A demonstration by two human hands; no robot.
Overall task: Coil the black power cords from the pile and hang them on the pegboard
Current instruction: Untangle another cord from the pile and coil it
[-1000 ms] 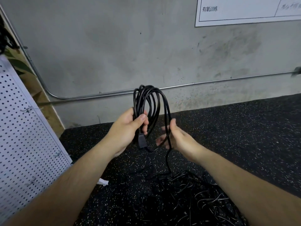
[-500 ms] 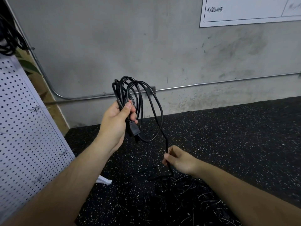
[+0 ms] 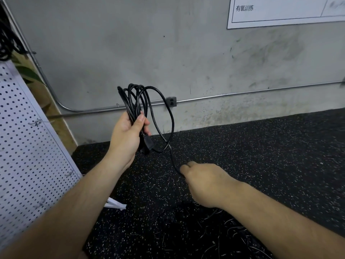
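Observation:
My left hand (image 3: 128, 135) grips a bundle of black power cord loops (image 3: 138, 101), held upright in front of the wall, with the cord's plug (image 3: 148, 144) sticking out below my fingers. One strand (image 3: 172, 156) runs down from the loops to my right hand (image 3: 203, 182), which pinches it low over the floor. The pile of black cords (image 3: 224, 238) lies on the floor under my right forearm. The white pegboard (image 3: 28, 156) leans at the left, with small wire hooks (image 3: 37, 122) on it.
The floor is black speckled rubber matting (image 3: 261, 156). A grey concrete wall (image 3: 149, 53) with a metal conduit and a socket box (image 3: 171, 101) stands ahead. More black cords (image 3: 5, 43) hang at the top left. A white scrap (image 3: 114, 204) lies by the pegboard's foot.
My right hand has slid down the loose strand, away from the coil and toward the floor. My left hand has carried the coil left and slightly up.

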